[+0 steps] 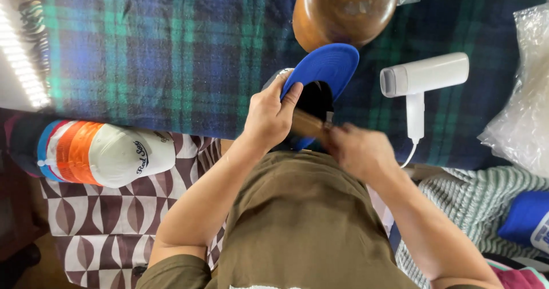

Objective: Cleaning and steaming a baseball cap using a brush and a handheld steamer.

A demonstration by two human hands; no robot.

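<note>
A dark plaid blanket [171,48] covers the desk. Well left of the fingers lies a stack of caps [103,153], about four, nested to save room. The left hand [269,117] has its fingers clamped on the brim of one blue cap [326,71], tilting it to show the inside. The right hand [357,150] is blurred; its grip I cannot tell. Beyond sit one wooden hat block [343,8] and one white steamer [423,77].

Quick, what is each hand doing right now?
Left hand: closed on the blue cap.
Right hand: blurred, closed on a brown brush inside the cap.
</note>
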